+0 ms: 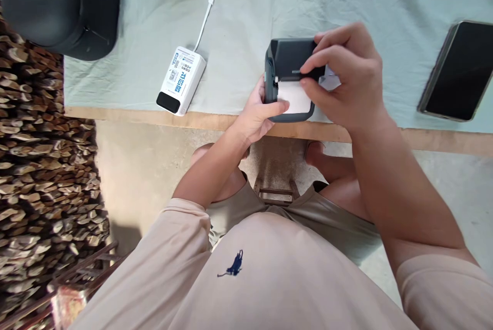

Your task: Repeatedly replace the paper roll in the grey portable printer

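A small dark grey printer [283, 62] sits at the table's near edge with its lid raised and a white paper roll [295, 97] showing inside. My left hand [256, 114] grips the printer's near left corner, thumb lying along its front. My right hand [346, 80] reaches over from the right, fingers curled and pinching at the open lid and the paper's top edge.
A white power bank [181, 80] with a white cable [204, 19] lies to the left on the pale green cloth [239, 21]. A black phone [458, 70] rests at the right. A dark case [61, 6] stands at the far left. Stacked wood [42, 165] is beside the table.
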The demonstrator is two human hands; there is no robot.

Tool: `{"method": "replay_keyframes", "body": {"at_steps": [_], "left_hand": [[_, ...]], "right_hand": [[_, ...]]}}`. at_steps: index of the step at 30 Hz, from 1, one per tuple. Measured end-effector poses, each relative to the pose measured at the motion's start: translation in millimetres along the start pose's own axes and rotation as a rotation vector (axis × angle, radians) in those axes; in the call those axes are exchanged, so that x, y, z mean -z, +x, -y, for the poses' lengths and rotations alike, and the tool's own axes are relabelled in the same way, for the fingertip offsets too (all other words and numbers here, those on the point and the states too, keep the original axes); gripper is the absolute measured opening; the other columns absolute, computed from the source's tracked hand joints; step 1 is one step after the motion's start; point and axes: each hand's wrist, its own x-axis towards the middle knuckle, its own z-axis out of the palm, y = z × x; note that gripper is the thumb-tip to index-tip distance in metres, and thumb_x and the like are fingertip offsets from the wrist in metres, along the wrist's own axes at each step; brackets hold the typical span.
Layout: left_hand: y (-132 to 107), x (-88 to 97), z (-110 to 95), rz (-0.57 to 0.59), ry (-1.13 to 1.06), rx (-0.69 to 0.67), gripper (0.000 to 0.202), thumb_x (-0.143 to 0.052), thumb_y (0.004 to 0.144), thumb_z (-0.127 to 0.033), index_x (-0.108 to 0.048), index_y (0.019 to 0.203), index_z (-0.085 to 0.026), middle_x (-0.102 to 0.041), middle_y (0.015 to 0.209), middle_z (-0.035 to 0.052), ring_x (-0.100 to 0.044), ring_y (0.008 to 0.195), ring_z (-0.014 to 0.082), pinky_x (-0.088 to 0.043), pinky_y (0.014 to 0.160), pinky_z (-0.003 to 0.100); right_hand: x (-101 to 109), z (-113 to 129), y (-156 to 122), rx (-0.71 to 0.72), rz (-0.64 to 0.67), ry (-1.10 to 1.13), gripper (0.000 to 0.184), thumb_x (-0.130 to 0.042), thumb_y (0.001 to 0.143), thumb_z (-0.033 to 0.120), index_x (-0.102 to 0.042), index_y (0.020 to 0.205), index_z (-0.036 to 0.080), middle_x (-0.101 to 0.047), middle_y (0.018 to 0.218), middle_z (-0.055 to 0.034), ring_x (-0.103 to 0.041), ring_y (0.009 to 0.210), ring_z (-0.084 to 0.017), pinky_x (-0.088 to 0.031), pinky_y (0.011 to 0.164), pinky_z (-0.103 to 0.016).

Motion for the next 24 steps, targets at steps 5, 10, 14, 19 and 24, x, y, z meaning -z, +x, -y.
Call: {"method": "replay_keyframes", "body": {"at_steps": [5, 10, 14, 19, 24], "left_hand": [[-1.8, 0.5, 1.7, -0.032, -0.028, 0.044, 0.069, -0.105, 0.063, -0.026, -0.07, 0.122, -0.03, -0.079, 0.103, -0.0012, -0.08, 0.134, 0.0325, -0.065, 0.119, 0.046], [1.7, 3.1, 3.5, 0.007, 0.0, 0.022, 0.06, -0.103, 0.073, -0.035, -0.073, 0.124, -0.031, -0.084, 0.111, -0.0003, -0.081, 0.14, 0.0338, -0.069, 0.115, 0.044], [5.3, 2.1, 6.7, -0.05, -0.067, 0.025, 0.035, -0.084, 0.097, -0.052, -0.076, 0.121, -0.027, -0.085, 0.121, 0.0049, -0.076, 0.151, 0.0348, -0.069, 0.116, 0.043], [5.3, -0.7, 10.1, -0.126, -0.08, 0.04, 0.044, -0.079, 0.104, -0.062, -0.076, 0.134, -0.029, -0.086, 0.126, 0.0055, -0.075, 0.153, 0.0339, -0.069, 0.117, 0.042], [3.7, -2.1, 8.7, -0.154, -0.094, 0.055, 0.04, -0.072, 0.109, -0.059, -0.076, 0.136, -0.03, -0.086, 0.123, 0.0032, -0.076, 0.151, 0.032, -0.068, 0.118, 0.041]], "right_hand": [[0.3, -5.1, -12.2, -0.011, 0.076, -0.009, 0.015, -0.066, 0.1, 0.036, -0.08, 0.096, 0.038, -0.074, 0.114, -0.0082, -0.072, 0.12, -0.035, -0.063, 0.118, -0.067], [11.0, 4.8, -8.5, -0.023, 0.047, -0.011, 0.016, -0.066, 0.104, 0.039, -0.08, 0.113, 0.04, -0.078, 0.13, -0.0077, -0.074, 0.126, -0.035, -0.065, 0.11, -0.061], [19.4, 10.5, -3.1, -0.024, 0.109, -0.013, 0.055, -0.078, 0.097, 0.038, -0.068, 0.151, 0.046, -0.068, 0.165, -0.006, -0.069, 0.148, -0.038, -0.064, 0.112, -0.059], [28.2, 14.5, 3.6, -0.065, 0.255, -0.006, 0.061, -0.082, 0.091, 0.027, -0.068, 0.145, 0.051, -0.079, 0.15, 0.0027, -0.078, 0.132, -0.034, -0.067, 0.101, -0.054], [29.0, 19.9, 6.2, -0.087, 0.257, -0.028, 0.059, -0.083, 0.088, 0.024, -0.071, 0.141, 0.047, -0.081, 0.144, 0.0043, -0.081, 0.12, -0.031, -0.068, 0.092, -0.05]]}}
